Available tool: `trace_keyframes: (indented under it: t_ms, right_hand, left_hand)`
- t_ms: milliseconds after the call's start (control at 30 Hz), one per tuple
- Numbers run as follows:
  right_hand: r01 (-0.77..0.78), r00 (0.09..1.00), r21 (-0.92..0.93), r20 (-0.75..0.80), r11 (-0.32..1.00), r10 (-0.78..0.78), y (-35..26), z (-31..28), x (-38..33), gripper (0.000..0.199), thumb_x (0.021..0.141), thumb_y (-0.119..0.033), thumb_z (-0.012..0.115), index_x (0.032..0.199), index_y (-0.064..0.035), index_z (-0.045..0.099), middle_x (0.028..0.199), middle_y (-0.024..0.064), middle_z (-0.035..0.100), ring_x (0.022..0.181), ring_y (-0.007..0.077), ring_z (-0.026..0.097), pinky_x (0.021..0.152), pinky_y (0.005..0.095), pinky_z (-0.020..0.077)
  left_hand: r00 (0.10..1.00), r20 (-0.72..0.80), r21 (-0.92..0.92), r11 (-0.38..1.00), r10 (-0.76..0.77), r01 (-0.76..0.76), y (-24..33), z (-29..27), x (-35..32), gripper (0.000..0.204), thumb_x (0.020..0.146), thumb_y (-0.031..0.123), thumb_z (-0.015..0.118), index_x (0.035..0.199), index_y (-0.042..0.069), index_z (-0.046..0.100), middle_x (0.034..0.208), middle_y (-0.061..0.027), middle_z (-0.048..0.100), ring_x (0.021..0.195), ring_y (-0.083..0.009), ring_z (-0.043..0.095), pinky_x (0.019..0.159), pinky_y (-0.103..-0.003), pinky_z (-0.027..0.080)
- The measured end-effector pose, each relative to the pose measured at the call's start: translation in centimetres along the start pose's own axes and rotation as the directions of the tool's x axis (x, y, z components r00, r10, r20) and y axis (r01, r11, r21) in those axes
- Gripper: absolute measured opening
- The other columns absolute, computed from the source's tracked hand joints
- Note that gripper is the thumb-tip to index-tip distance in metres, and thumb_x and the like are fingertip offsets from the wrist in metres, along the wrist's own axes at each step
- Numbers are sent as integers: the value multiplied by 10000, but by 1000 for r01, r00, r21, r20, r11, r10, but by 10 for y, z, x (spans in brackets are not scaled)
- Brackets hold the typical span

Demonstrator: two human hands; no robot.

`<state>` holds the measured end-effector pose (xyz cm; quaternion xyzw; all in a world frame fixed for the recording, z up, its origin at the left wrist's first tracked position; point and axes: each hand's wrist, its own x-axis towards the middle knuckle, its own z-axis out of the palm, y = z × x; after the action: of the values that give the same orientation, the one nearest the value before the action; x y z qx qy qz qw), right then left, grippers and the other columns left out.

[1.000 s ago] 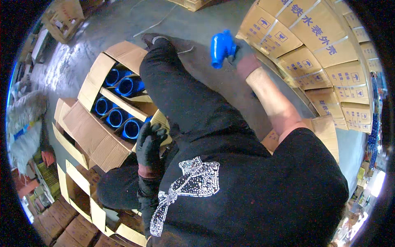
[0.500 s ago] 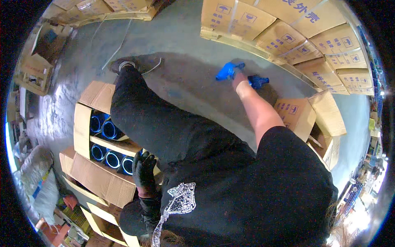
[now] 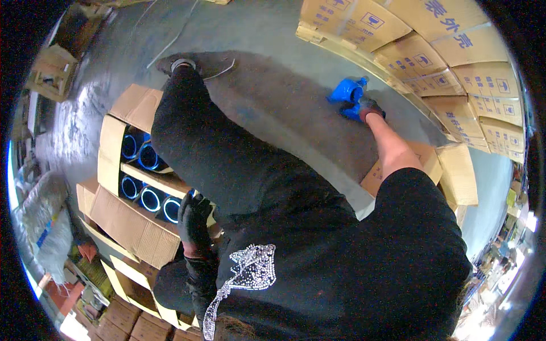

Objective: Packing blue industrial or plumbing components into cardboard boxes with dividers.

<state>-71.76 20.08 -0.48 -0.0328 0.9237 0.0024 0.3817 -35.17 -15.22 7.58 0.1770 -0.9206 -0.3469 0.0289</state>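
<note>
My right hand (image 3: pixel 372 108), in a dark glove, reaches low over the floor at the upper right. Its fingers close on a blue water meter housing (image 3: pixel 351 111), partly hidden by the hand. A second blue water meter housing (image 3: pixel 344 91), with a round open mouth, lies right beside it, touching or nearly so. My left hand (image 3: pixel 194 221), gloved in black, is open and empty, fingers loosely bent, beside my bent leg. Near it stands an open carton (image 3: pixel 111 153) holding several round, blue-rimmed housings (image 3: pixel 150 199) in two rows split by a cardboard strip.
Stacked cartons (image 3: pixel 421 59) on a pallet line the upper right. Another open carton (image 3: pixel 455 170) stands beside my right arm, partly covered by it. More open cartons (image 3: pixel 133 284) and a pale sack (image 3: pixel 45 221) are at the left. A loose strap (image 3: pixel 173 37) lies on the floor.
My right hand has let go of the first blue housing, now lying on the floor, and has moved right onto the other one, which sits closer to it. My view has shifted slightly.
</note>
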Motion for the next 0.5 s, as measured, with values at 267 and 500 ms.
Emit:
trace_keyframes:
  t_ms: [267, 500]
  right_hand:
    - [256, 950, 556, 8, 791, -313, 80, 90, 53, 387, 856, -237, 519, 1212, -86, 520, 1237, 111, 528, 1082, 293, 526, 939, 387, 399]
    - [828, 556, 225, -447, 513, -701, -84, 3, -57, 264, 815, -145, 608, 1046, -16, 610, 1020, 85, 632, 913, 185, 584, 807, 318, 453]
  left_hand:
    - [843, 154, -943, 178, -515, 282, 4, 4, 15, 373, 899, 129, 497, 1229, -31, 429, 1166, -163, 536, 1006, -256, 576, 843, -345, 498]
    - [929, 49, -856, 464, -367, 228, 23, -4, 31, 389, 878, 107, 511, 1220, -63, 434, 1126, -156, 559, 966, -219, 586, 861, -337, 467]
